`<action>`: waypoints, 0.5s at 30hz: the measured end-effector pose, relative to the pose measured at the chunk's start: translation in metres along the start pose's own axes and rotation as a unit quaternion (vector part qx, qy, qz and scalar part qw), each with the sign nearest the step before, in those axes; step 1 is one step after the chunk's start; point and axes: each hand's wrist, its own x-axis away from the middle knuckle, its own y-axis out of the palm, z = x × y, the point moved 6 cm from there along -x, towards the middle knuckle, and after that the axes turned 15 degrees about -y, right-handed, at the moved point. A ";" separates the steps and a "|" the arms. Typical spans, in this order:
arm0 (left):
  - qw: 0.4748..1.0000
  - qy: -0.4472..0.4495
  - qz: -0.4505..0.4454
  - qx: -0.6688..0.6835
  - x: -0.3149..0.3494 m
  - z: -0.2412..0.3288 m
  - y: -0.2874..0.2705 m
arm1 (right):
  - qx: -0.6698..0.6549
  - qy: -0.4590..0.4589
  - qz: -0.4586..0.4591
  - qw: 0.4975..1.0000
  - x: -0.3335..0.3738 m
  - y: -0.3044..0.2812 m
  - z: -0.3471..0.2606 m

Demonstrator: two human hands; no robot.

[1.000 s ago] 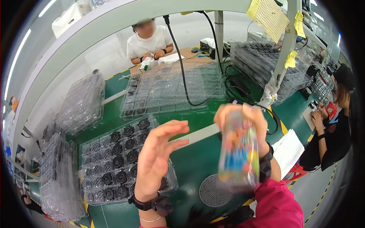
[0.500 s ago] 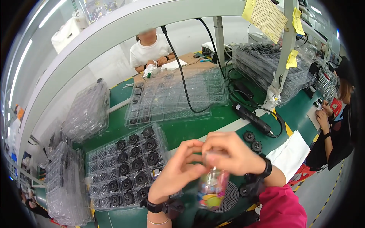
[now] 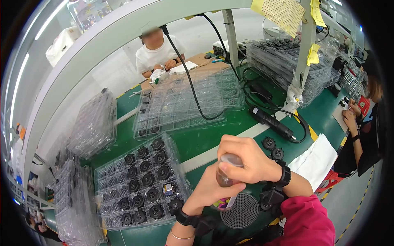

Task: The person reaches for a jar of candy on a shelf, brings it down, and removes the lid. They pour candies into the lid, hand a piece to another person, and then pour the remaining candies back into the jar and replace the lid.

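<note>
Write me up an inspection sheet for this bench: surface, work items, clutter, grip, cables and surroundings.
Surface: green tabletop with a pale strip across it; round grey grille near the person.
Job's things: clear bottle, colourful toward its lower end.
Clutter: clear tray partly filled with black round parts; stacked trays at left; black handheld tool and white sheet at right.
Grip: left hand around the bottle; right hand around its upper end.
Cables: black cable hanging from the overhead beam; another curls beside the tool.
Surroundings: person in white opposite; person in black at right.
</note>
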 end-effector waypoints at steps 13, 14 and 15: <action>0.975 -0.103 -0.171 0.100 0.014 0.007 0.000 | -0.139 -0.137 -0.092 0.977 -0.011 -0.030 -0.045; 0.971 -0.107 -0.199 0.083 0.013 0.004 0.002 | -0.112 -0.038 -0.155 0.981 -0.010 -0.026 -0.043; 0.965 -0.111 -0.227 0.066 0.013 0.002 0.004 | -0.084 0.061 -0.215 0.971 -0.005 -0.021 -0.039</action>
